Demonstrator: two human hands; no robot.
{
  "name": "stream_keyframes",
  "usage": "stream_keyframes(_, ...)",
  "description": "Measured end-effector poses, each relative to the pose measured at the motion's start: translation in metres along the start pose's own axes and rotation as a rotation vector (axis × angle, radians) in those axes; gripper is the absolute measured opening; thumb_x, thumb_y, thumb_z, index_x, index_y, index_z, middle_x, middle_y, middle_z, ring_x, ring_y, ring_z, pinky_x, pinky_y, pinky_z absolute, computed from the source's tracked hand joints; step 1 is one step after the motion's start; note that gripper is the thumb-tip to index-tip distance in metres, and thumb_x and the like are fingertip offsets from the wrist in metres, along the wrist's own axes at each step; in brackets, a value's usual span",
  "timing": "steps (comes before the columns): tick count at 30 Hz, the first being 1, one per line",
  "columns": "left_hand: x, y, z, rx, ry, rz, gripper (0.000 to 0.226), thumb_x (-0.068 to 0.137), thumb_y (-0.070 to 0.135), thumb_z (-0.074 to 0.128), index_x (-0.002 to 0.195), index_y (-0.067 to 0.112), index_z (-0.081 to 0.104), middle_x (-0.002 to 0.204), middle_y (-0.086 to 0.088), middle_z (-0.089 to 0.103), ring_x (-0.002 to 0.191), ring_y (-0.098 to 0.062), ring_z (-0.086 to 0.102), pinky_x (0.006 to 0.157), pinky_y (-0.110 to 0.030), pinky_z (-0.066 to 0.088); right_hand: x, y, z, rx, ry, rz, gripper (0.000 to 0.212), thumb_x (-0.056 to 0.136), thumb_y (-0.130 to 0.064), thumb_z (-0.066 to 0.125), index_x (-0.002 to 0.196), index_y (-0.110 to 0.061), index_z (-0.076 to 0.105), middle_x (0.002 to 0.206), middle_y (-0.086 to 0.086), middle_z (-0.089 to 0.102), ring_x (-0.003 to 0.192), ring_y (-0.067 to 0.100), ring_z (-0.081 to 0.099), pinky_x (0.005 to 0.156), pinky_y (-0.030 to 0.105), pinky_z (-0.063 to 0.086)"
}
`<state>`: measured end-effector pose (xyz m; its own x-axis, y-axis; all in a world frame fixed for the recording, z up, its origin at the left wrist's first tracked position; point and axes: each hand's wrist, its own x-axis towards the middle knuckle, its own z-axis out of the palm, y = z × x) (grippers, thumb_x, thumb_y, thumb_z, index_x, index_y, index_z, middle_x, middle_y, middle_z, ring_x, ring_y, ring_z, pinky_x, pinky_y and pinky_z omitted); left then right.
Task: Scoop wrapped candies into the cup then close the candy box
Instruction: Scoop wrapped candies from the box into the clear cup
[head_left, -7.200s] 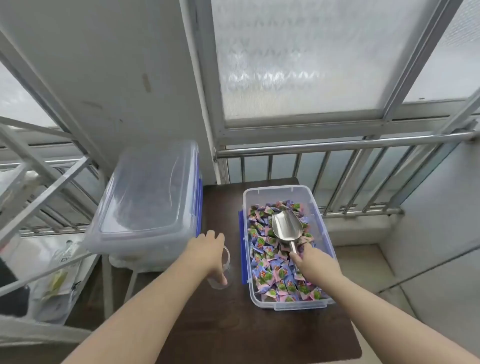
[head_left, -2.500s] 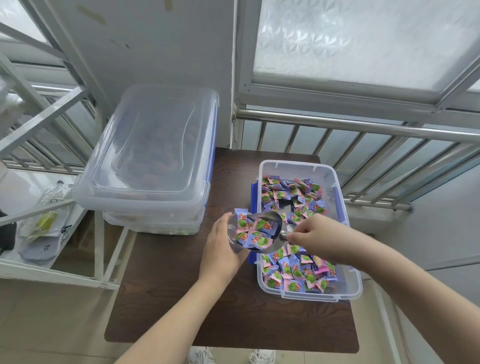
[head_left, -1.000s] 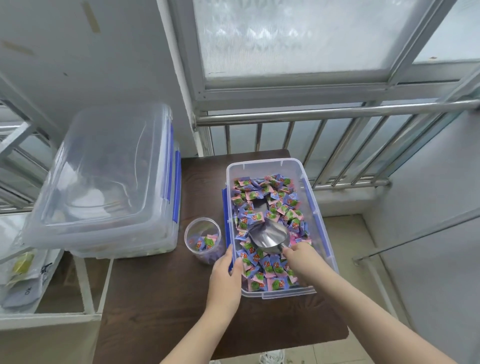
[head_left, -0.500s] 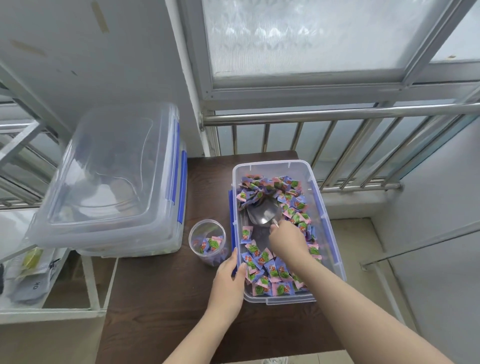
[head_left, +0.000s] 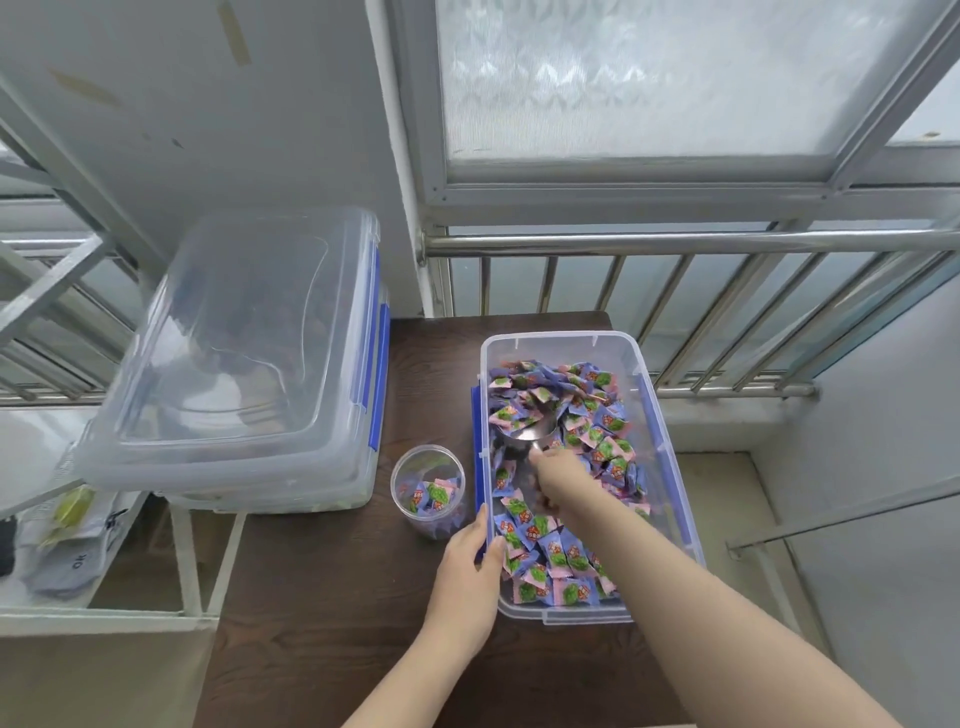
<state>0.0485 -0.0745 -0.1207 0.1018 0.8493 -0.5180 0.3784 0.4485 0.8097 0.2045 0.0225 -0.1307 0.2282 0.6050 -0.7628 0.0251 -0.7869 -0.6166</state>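
Note:
An open clear candy box with blue latches sits on the dark table, holding several pink and purple wrapped candies. My right hand is inside the box, gripping the handle of a metal scoop pushed into the candies. My left hand rests against the box's near left wall. A clear plastic cup with a few candies stands just left of the box.
A larger clear lidded bin with blue latches stands at the table's left. A steel railing and frosted window lie behind. A metal rack and low shelf are at the left.
The right hand has pushed the scoop further into the candies toward the box's far end. The left hand stays on the box wall. The cup has not moved.

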Motion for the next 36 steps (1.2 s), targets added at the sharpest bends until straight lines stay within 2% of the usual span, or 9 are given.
stream_keyframes(5,0.000,0.002,0.001,0.022,0.022,0.020,0.051,0.105,0.029,0.046,0.156,0.026,0.035,0.146,0.005,0.048,0.128,-0.005,0.048,0.101,-0.018,0.041,0.007,0.024,0.022,-0.007,0.064,-0.058,0.034,0.102,-0.024,0.039,0.080,-0.010,0.060,0.078,0.007,0.060,0.060,0.018,0.048,0.059,0.035,0.040)
stream_keyframes(10,-0.001,0.002,0.001,0.017,0.015,0.010,0.051,0.106,0.030,0.045,0.155,0.028,0.035,0.149,0.006,0.044,0.128,-0.003,0.045,0.100,-0.014,0.042,-0.009,0.029,0.016,0.015,0.136,-0.123,0.030,0.102,-0.020,0.040,0.077,-0.008,0.053,0.070,0.008,0.049,0.059,0.018,0.042,0.056,0.032,0.035)
stream_keyframes(14,-0.002,0.001,0.001,-0.014,0.016,0.000,0.049,0.105,0.030,0.046,0.154,0.029,0.037,0.145,0.007,0.044,0.120,0.000,0.046,0.067,0.003,0.044,-0.026,0.047,-0.003,-0.032,0.101,-0.177,0.032,0.102,-0.023,0.040,0.078,-0.008,0.054,0.069,0.007,0.048,0.060,0.018,0.042,0.056,0.032,0.035)
stream_keyframes(18,-0.006,-0.009,-0.002,-0.122,0.041,-0.027,0.045,0.099,0.040,0.055,0.143,0.034,0.051,0.141,0.012,0.051,0.119,-0.006,0.059,0.084,-0.021,0.059,-0.025,0.054,-0.019,-0.048,0.029,-0.201,0.030,0.103,-0.026,0.041,0.085,-0.010,0.059,0.071,0.008,0.053,0.060,0.019,0.043,0.057,0.034,0.034)
stream_keyframes(20,-0.013,-0.020,-0.006,-0.151,0.110,-0.048,0.027,0.096,0.041,0.061,0.122,0.036,0.063,0.130,0.008,0.062,0.108,-0.007,0.066,0.085,-0.034,0.062,-0.025,0.057,-0.026,-0.017,0.006,-0.186,0.030,0.103,-0.025,0.041,0.084,-0.011,0.059,0.069,0.007,0.054,0.055,0.016,0.042,0.055,0.033,0.035)
stream_keyframes(22,-0.019,-0.027,-0.015,-0.070,0.274,-0.032,0.012,0.091,0.035,0.070,0.101,0.033,0.063,0.114,0.003,0.067,0.094,-0.006,0.068,0.077,-0.031,0.060,-0.028,0.060,-0.035,0.004,0.001,-0.188,0.030,0.103,-0.023,0.041,0.084,-0.009,0.058,0.069,0.007,0.054,0.050,0.013,0.042,0.051,0.030,0.034)
stream_keyframes(25,-0.011,-0.028,-0.030,-0.041,0.461,0.006,0.043,0.080,0.022,0.083,0.113,0.025,0.055,0.121,-0.001,0.059,0.098,-0.011,0.065,0.079,-0.025,0.053,-0.036,0.062,-0.050,0.038,-0.023,-0.212,0.026,0.104,-0.020,0.042,0.086,-0.010,0.058,0.066,0.003,0.053,0.048,0.011,0.041,0.049,0.027,0.034)
stream_keyframes(29,0.007,-0.007,-0.044,0.022,0.396,0.051,0.100,0.073,0.023,0.089,0.153,0.022,0.029,0.151,0.001,0.038,0.135,-0.016,0.044,0.108,-0.035,0.045,-0.052,0.055,-0.069,-0.038,-0.024,-0.257,0.029,0.104,-0.022,0.043,0.081,-0.010,0.057,0.057,-0.004,0.051,0.042,0.009,0.041,0.041,0.022,0.032)
stream_keyframes(36,0.027,0.004,-0.050,0.051,0.413,0.145,0.095,0.072,0.023,0.090,0.149,0.025,0.034,0.147,0.004,0.046,0.135,-0.016,0.045,0.102,-0.029,0.044,-0.058,0.061,-0.079,0.027,-0.082,-0.217,0.030,0.104,-0.023,0.042,0.083,-0.007,0.056,0.055,-0.003,0.052,0.043,0.013,0.040,0.046,0.027,0.030)
